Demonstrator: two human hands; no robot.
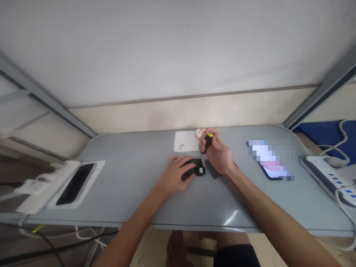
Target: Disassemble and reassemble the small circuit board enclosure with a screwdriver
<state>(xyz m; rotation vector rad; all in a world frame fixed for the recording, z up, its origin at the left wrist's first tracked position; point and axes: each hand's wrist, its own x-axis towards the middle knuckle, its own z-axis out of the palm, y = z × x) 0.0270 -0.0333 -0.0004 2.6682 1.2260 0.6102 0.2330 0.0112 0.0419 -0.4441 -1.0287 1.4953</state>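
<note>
My left hand [179, 174] lies over a small black electronic device [199, 171] with a bit of green circuit board showing, its fingers gripping the device against the table. In my right hand [218, 152] is a screwdriver [208, 142] with a black and yellow handle, held upright and slightly tilted. Its thin shaft points down to the device; the tip's exact contact is too small to make out. A flat dark panel [213, 170] lies partly under my right wrist. Behind the hands, several tiny dark screws [181, 146] rest on white paper [186, 137].
A round cartoon animal figure [199, 133] sits at the paper's edge. To the right are a lit phone [271, 161] and a power strip [328, 178] with cables. On the left, a dark phone [75, 184] lies on a white backing beside another white power strip [47, 189].
</note>
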